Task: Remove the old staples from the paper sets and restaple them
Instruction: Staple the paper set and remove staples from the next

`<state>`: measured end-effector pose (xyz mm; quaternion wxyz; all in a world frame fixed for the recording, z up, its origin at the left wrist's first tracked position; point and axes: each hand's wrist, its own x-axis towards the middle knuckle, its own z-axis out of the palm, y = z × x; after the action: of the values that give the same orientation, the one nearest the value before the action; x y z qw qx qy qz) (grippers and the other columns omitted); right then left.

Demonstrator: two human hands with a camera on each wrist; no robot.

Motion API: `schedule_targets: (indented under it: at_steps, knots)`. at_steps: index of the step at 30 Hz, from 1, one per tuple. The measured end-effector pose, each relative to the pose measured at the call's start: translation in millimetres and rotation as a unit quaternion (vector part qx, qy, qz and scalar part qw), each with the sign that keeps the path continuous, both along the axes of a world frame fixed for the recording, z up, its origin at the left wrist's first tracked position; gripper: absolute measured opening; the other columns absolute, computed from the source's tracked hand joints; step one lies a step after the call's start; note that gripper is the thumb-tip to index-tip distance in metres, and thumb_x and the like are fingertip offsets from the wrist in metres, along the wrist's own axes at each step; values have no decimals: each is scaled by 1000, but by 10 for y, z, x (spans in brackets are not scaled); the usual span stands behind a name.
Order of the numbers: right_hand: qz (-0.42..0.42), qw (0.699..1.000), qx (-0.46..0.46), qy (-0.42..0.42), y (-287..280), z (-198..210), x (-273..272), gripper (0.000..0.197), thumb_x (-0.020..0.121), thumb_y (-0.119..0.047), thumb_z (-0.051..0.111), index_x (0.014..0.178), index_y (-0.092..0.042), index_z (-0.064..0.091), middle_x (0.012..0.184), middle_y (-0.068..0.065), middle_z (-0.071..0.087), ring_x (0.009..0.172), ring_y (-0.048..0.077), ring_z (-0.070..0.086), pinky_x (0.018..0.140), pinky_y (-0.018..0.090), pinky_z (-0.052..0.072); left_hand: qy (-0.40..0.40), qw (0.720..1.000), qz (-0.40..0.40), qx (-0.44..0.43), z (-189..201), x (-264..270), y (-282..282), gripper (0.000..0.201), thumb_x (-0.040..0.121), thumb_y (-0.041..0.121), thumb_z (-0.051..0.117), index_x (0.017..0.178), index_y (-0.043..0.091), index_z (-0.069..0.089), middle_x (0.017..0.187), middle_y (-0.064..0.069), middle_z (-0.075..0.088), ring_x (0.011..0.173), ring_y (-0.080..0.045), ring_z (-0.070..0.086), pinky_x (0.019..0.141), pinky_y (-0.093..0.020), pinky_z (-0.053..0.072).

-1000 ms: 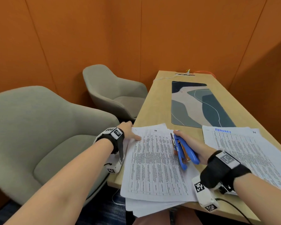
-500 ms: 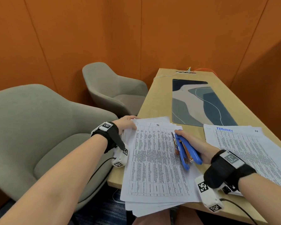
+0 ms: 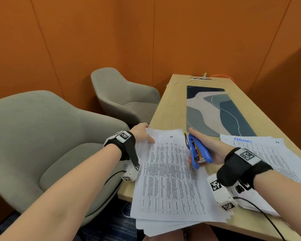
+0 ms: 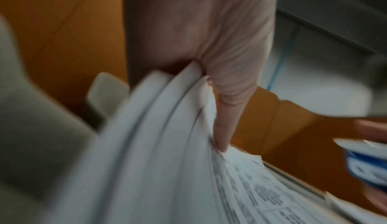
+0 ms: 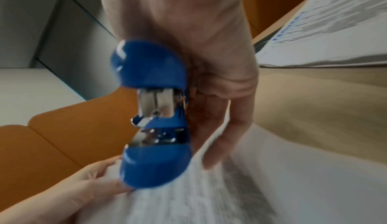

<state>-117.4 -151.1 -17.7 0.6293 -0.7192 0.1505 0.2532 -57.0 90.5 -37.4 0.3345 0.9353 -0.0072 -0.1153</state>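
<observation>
Risk of misaligned stapling: left hand (image 3: pixel 142 134) pinches the lifted, fanned stack (image 3: pixel 170 174) corner, right hand (image 3: pixel 208 148) grips the stapler (image 3: pixel 197 152), so sheets could slip.

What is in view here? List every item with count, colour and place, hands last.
stapler: one, blue with metal parts, held above the near paper stack
near paper stack: one loose stack, white printed tables, at the table's near edge, overhanging it
second paper set: one, white with blue handwriting on top, at the right on the table
desk mat: one, blue, grey and beige pattern, mid-table
table: one, light wood
armchairs: two, grey-green, left of the table
cables: thin, orange and white, at the table's far end
left hand: grips the stack's far left corner
right hand: holds the stapler
</observation>
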Motion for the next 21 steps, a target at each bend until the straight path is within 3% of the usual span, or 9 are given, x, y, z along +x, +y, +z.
schedule_targets:
  at_steps: [3,5,8,10,12,14,17,19,21]
  knots:
    - [50,996,-69,2,125,79,65,37,89,-41,61,88,-5,55,70,15,58,68,26,59,70,35,52,-135,964,-52,222,20,-130,-39,71,86,34,63,146,26,27,148,-5,34,138,-30,29,113,-60,16]
    - [83,992,-98,-22,241,94,103,21,91,-23,63,91,-3,54,75,12,54,72,24,54,70,36,49,-122,950,-131,254,43,-257,-35,61,96,34,50,150,25,24,156,-1,23,147,-26,13,114,-62,5]
    - [123,967,-203,-97,459,49,139,29,86,-20,70,104,-2,55,91,12,58,80,23,55,69,32,47,13,936,-214,278,-40,-428,-44,55,99,43,40,148,21,29,155,-4,23,146,-27,14,112,-62,11]
    - [175,908,-346,-157,598,27,104,34,83,-28,70,104,-4,57,90,9,59,78,21,55,64,26,44,48,927,-219,301,-112,-477,-58,62,98,50,39,150,22,23,157,-2,19,145,-27,19,111,-62,13]
    - [223,833,-465,-201,702,23,47,24,87,-30,64,84,-9,53,82,6,54,73,20,51,54,24,36,36,921,-215,322,-155,-475,-92,69,94,55,42,151,22,21,158,-1,19,143,-27,23,111,-61,18]
    - [243,787,-525,-214,752,-28,31,28,91,-28,58,75,-10,45,88,7,50,80,21,48,57,26,35,12,915,-212,343,-172,-445,-125,71,90,60,47,147,22,28,152,-4,29,137,-30,32,107,-57,27]
    - [254,753,-562,-228,780,-84,47,20,91,-30,54,96,-10,51,99,10,56,90,25,55,67,28,38,8,906,-207,369,-196,-380,-155,77,84,67,51,146,26,30,146,-6,32,130,-31,35,103,-51,33]
    - [249,731,-589,-237,790,-91,28,29,92,-33,52,112,-11,54,112,9,60,103,26,59,70,28,39,10,905,-204,374,-204,-348,-161,82,82,70,51,148,27,27,146,-7,30,130,-31,33,103,-52,32]
    - [244,710,-607,-258,800,-104,14,31,92,-32,50,117,-13,53,118,7,61,109,26,58,73,28,38,18,903,-215,370,-212,-339,-169,86,84,68,50,151,24,20,151,-6,26,136,-29,30,107,-55,30]
